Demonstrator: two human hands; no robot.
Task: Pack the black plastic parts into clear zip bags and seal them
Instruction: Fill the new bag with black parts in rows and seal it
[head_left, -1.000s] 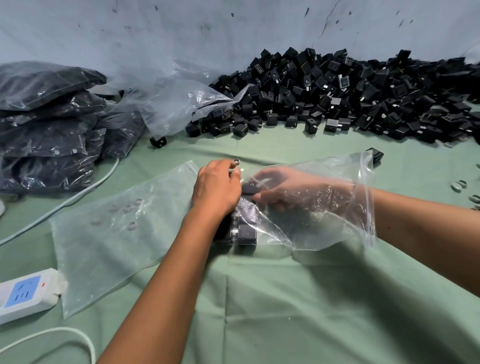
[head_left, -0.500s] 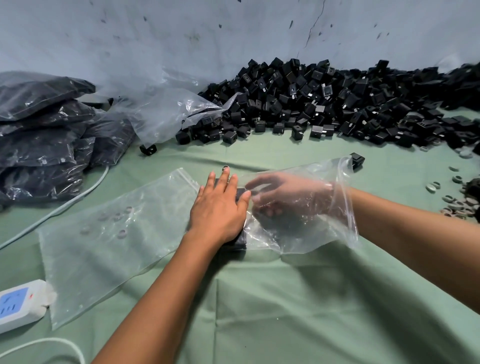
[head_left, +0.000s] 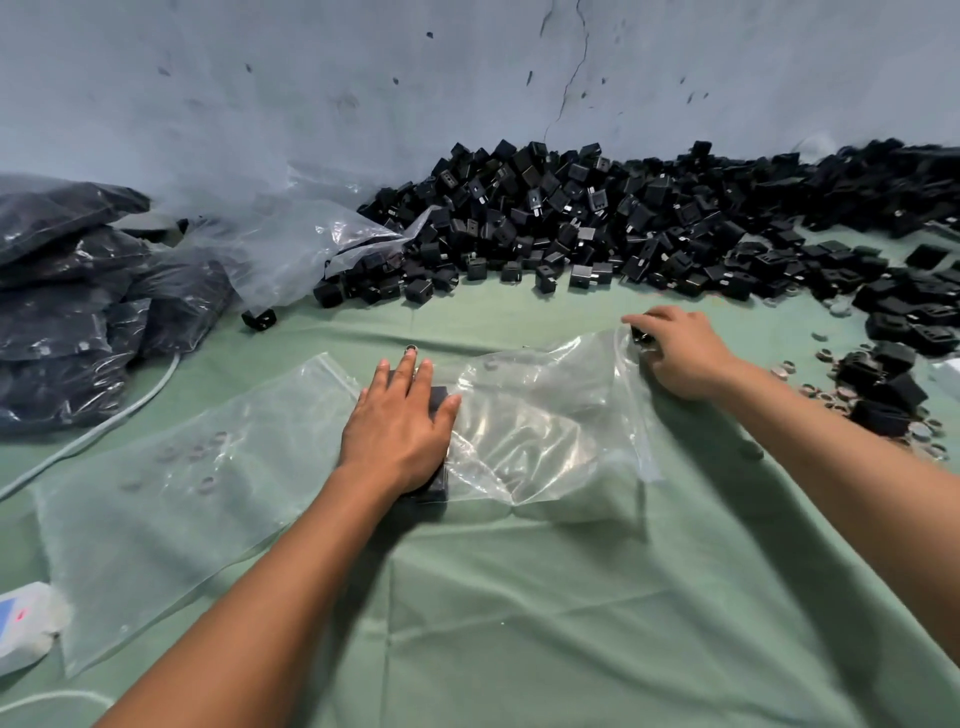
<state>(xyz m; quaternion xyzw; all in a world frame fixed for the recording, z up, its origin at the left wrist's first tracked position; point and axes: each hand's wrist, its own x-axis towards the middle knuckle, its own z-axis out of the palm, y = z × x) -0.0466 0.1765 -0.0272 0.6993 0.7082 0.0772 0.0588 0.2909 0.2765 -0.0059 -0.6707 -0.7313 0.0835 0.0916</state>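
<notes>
Black parts (head_left: 597, 218); clear bag (head_left: 540, 431); green cloth (head_left: 519, 623); pale blue wall (head_left: 311, 78).

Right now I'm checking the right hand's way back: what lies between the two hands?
In the head view, only the clear zip bag spans between the left hand and the right hand, crumpled on the green cloth.

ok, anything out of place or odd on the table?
One black part sits alone on the cloth, apart from the pile. Small rings are scattered loose at the right. Wall has a crack.
</notes>
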